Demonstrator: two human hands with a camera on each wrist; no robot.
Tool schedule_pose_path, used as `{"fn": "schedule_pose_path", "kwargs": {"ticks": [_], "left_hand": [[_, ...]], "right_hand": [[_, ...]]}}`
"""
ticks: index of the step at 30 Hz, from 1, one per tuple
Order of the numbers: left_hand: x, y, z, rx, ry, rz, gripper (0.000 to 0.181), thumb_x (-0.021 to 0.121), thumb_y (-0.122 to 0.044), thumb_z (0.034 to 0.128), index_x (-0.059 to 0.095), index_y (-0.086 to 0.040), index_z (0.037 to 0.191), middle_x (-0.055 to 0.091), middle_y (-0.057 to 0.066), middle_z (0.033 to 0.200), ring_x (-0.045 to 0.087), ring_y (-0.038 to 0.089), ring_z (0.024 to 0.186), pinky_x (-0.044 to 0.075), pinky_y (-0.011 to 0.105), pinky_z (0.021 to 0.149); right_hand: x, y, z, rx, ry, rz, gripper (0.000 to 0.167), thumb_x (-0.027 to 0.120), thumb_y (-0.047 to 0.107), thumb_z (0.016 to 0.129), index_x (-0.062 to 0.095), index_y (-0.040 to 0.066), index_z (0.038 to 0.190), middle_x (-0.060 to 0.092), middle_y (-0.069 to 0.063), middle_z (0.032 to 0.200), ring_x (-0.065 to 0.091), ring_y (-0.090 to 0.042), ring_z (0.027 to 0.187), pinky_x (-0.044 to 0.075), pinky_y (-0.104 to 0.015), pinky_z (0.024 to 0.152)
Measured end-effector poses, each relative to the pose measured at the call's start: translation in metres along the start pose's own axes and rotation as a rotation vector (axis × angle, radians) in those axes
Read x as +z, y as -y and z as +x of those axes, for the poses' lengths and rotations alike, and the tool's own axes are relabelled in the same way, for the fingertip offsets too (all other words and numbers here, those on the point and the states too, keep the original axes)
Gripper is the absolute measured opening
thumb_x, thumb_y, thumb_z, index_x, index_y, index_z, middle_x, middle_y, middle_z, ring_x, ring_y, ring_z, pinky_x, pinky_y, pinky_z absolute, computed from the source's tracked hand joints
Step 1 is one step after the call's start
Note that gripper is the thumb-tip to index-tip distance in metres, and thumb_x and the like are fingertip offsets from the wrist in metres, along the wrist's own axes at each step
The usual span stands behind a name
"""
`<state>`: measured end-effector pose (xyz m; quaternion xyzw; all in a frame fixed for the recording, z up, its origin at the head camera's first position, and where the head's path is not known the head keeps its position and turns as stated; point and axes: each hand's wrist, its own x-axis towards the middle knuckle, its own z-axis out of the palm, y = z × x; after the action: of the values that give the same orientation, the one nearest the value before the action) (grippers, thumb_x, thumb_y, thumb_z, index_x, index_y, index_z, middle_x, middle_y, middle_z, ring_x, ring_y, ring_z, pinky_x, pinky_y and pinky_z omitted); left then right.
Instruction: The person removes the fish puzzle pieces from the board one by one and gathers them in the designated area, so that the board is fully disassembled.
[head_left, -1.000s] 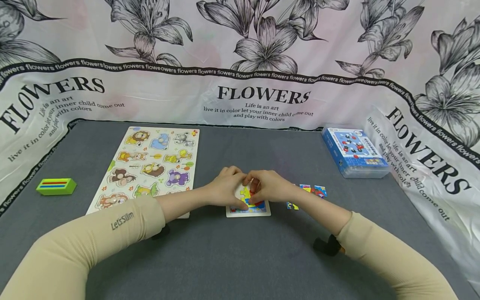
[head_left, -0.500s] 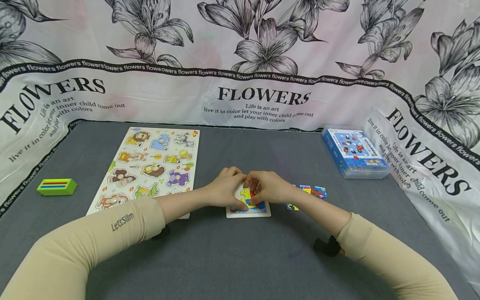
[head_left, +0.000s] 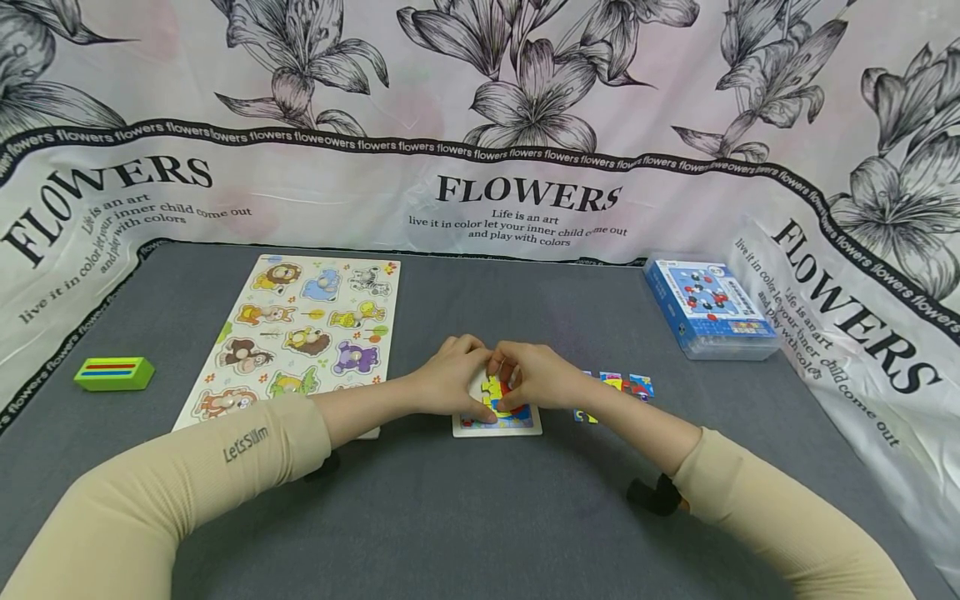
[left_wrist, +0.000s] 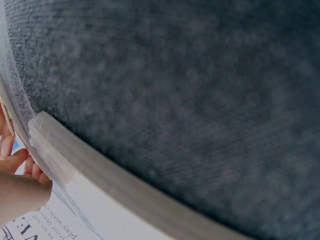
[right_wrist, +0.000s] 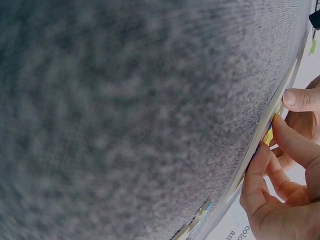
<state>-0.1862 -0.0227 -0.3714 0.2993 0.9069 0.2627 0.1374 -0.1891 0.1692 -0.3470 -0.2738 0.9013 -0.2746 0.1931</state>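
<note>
A small jigsaw board [head_left: 517, 430] with a pale frame and a red, yellow and blue picture lies at the middle of the table. My left hand [head_left: 453, 377] holds it from the left, thumb on its face and fingers at the far side. From the right, my right hand [head_left: 542, 375] pinches at the picture with thumb and index finger. Between these fingertips in the right wrist view shows a yellow bit of jigsaw piece [right_wrist: 269, 136]; its outline is mostly hidden. Loose jigsaw pieces [head_left: 640, 384] lie beside my right forearm, partly covered by it.
A large animal puzzle board [head_left: 322, 292] lies at the left, under my left forearm. Farther left sits a green striped block [head_left: 114, 374]. A blue and white box [head_left: 708, 308] stands at the back right. A flower-printed cloth [head_left: 517, 200] hangs behind the grey table [head_left: 480, 517].
</note>
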Motion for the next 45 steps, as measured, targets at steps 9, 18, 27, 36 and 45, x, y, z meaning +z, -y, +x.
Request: {"fn": "schedule_pose_path", "kwargs": {"ticks": [9,18,27,36,45], "left_hand": [[-0.001,-0.001,-0.001,-0.004,-0.003,0.000,0.073,0.086,-0.040,0.0741,0.057,-0.008,0.134,0.045,0.013,0.142,0.039,0.030,0.126,0.039,0.045,0.104],[0.000,0.001,0.001,-0.009,0.005,-0.002,0.065,0.085,-0.040,0.0748,0.059,-0.008,0.126,0.044,0.013,0.142,0.039,0.030,0.127,0.038,0.046,0.104],[0.001,0.000,0.000,0.008,0.005,0.006,0.078,0.084,-0.041,0.0753,0.053,-0.009,0.139,0.045,0.013,0.141,0.040,0.029,0.123,0.039,0.042,0.097],[0.001,0.000,0.000,0.014,-0.001,0.023,0.080,0.084,-0.042,0.0752,0.052,-0.009,0.141,0.046,0.013,0.140,0.040,0.029,0.123,0.040,0.043,0.098],[0.000,-0.001,0.000,0.005,-0.004,0.039,0.084,0.083,-0.044,0.0751,0.050,-0.006,0.143,0.047,0.013,0.141,0.042,0.029,0.123,0.040,0.044,0.098]], "right_hand": [[0.000,0.001,-0.001,-0.002,0.001,0.004,0.038,0.082,0.010,0.079,0.058,0.009,0.108,0.067,-0.008,0.098,0.066,-0.015,0.083,0.054,-0.025,0.071],[-0.001,0.002,-0.001,0.004,0.006,0.012,0.040,0.082,0.009,0.079,0.056,0.010,0.108,0.066,-0.008,0.099,0.068,-0.016,0.085,0.056,-0.026,0.072],[-0.002,-0.002,-0.003,0.011,-0.045,0.057,0.031,0.080,0.010,0.081,0.058,0.011,0.102,0.065,-0.005,0.096,0.070,-0.014,0.086,0.057,-0.028,0.074],[-0.005,-0.002,-0.003,0.028,-0.042,0.121,0.016,0.068,0.008,0.092,0.056,0.008,0.103,0.067,-0.009,0.092,0.065,-0.013,0.078,0.058,-0.027,0.070],[-0.019,-0.008,-0.010,0.038,-0.036,0.208,0.017,0.065,0.006,0.093,0.059,0.006,0.109,0.068,-0.011,0.094,0.069,-0.016,0.079,0.060,-0.035,0.073]]}}
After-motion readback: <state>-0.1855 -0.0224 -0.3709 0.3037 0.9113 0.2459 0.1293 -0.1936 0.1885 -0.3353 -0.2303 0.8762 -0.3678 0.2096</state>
